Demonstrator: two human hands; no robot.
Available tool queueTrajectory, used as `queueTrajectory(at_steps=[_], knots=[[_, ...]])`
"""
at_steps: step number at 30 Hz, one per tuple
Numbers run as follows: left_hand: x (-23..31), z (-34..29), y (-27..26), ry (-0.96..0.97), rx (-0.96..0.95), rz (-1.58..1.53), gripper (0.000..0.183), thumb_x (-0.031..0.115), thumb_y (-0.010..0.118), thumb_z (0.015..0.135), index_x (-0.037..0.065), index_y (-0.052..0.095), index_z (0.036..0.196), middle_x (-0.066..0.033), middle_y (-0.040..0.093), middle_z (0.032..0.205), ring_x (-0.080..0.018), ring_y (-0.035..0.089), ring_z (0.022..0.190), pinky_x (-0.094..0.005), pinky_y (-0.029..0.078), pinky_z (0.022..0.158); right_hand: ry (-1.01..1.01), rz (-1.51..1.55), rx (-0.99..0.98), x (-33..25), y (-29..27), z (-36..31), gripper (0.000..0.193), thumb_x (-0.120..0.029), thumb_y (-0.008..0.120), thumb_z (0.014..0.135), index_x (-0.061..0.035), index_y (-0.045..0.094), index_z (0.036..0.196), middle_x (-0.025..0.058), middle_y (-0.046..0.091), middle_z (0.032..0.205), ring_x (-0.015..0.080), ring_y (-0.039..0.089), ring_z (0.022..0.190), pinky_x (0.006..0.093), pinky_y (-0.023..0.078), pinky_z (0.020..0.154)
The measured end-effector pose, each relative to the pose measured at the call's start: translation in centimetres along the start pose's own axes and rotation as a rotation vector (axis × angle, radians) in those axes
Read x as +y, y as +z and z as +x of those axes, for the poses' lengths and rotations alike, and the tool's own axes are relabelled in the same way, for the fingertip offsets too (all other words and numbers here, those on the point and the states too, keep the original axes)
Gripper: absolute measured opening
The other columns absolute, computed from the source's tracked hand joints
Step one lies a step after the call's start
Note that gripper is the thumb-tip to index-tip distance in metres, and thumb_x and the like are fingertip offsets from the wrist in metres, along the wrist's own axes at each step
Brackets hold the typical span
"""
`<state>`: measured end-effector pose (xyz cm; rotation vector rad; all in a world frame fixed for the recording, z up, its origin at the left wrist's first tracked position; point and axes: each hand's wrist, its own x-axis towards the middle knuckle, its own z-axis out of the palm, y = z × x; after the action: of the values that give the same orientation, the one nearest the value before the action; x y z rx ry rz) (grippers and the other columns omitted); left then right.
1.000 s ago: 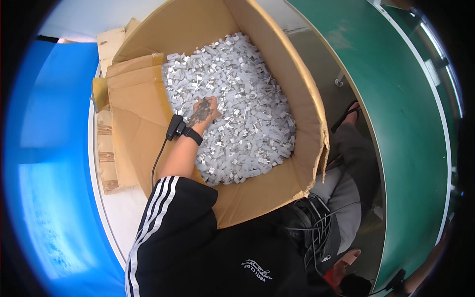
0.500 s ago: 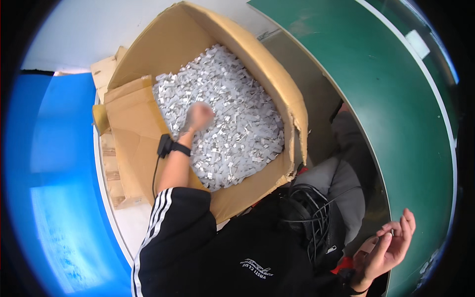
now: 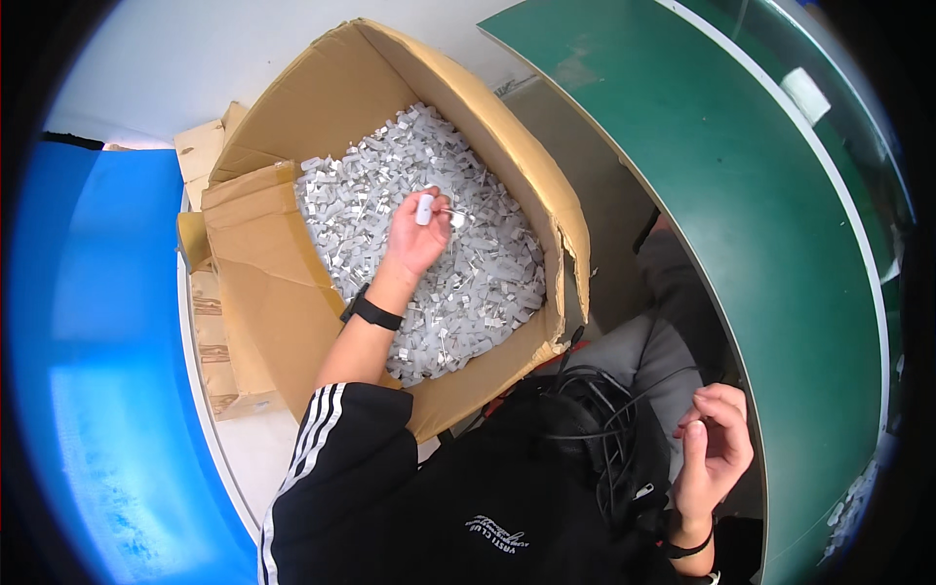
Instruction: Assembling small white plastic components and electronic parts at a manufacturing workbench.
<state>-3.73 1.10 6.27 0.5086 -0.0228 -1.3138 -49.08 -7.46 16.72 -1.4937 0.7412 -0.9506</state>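
My left hand [image 3: 419, 237] is palm up above the heap of small pale-grey plastic pieces [image 3: 478, 283] in a large cardboard box [image 3: 526, 156]. Its fingers are closed on a small white plastic piece [image 3: 424, 209]. Another white piece with a thin metal part [image 3: 455, 218] shows at the fingertips; whether it is gripped too I cannot tell. Off to the lower right, my right hand [image 3: 717, 444] is raised beside the edge of a green table [image 3: 721, 146]. Its fingers are loosely curled, the thumb stands apart, and I see nothing held in it.
A folded-in cardboard flap [image 3: 258, 234] lies at the box's left side, by a wooden pallet [image 3: 210, 331]. Further left is a shiny blue surface [image 3: 117, 361]. A coil of black cable [image 3: 614, 419] lies at my lap. Several pale pieces [image 3: 853, 507] sit at the table's far right.
My left hand has risen from the heap and turned palm up, now with a white plastic piece showing. My right hand has moved left and slightly up, its fingers more curled.
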Motion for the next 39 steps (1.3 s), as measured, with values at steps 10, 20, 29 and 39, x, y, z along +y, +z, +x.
queueTrajectory(at_steps=[10, 20, 29, 39], knots=[[-2.0, 1.2, 4.6, 0.043, 0.186, 0.840, 0.020, 0.022, 0.051, 0.095, 0.004, 0.059, 0.102, -0.0032, 0.060, 0.081, -0.0146, 0.057, 0.061, -0.0241, 0.048, 0.052, -0.023, 0.044, -0.183, -0.7, 2.6, 1.2, 0.015, 0.003, 0.061, 0.083, 0.0045, 0.063, 0.098, 0.0128, 0.056, 0.098, 0.0108, 0.054, 0.069, 0.0226, 0.045, 0.064], [-8.1, 4.2, -6.2, 0.040, -0.035, 2.100, 0.032, 0.025, 0.073, 0.070, 0.008, 0.071, 0.097, -0.0075, 0.060, 0.071, -0.0197, 0.060, 0.069, -0.0305, 0.047, 0.065, 0.080, -0.029, 0.011, 0.6, 0.0, -1.5, 0.013, -0.005, 0.058, 0.087, 0.0026, 0.061, 0.097, 0.0123, 0.054, 0.096, 0.0108, 0.052, 0.068, 0.0221, 0.045, 0.057], [-6.3, 4.0, -3.0, 0.231, -0.092, 2.242, 0.019, 0.020, 0.071, 0.076, 0.003, 0.071, 0.084, -0.0111, 0.066, 0.086, -0.0231, 0.064, 0.081, -0.0316, 0.050, 0.076, 0.073, -0.020, 0.086, -0.6, -0.5, -1.9, 0.011, -0.002, 0.059, 0.085, 0.0032, 0.061, 0.094, 0.0125, 0.054, 0.095, 0.0119, 0.053, 0.068, 0.0231, 0.045, 0.060], [-11.8, -6.8, 21.9, 0.415, -0.409, 1.309, 0.007, -0.002, 0.071, 0.076, 0.000, 0.070, 0.082, -0.0042, 0.063, 0.083, -0.0083, 0.058, 0.071, -0.0218, 0.045, 0.062, -0.086, 0.201, -0.165, -3.9, 6.4, 5.0, 0.045, 0.001, 0.074, 0.076, 0.0019, 0.058, 0.118, 0.0118, 0.061, 0.102, 0.0141, 0.062, 0.085, 0.0235, 0.053, 0.064]])
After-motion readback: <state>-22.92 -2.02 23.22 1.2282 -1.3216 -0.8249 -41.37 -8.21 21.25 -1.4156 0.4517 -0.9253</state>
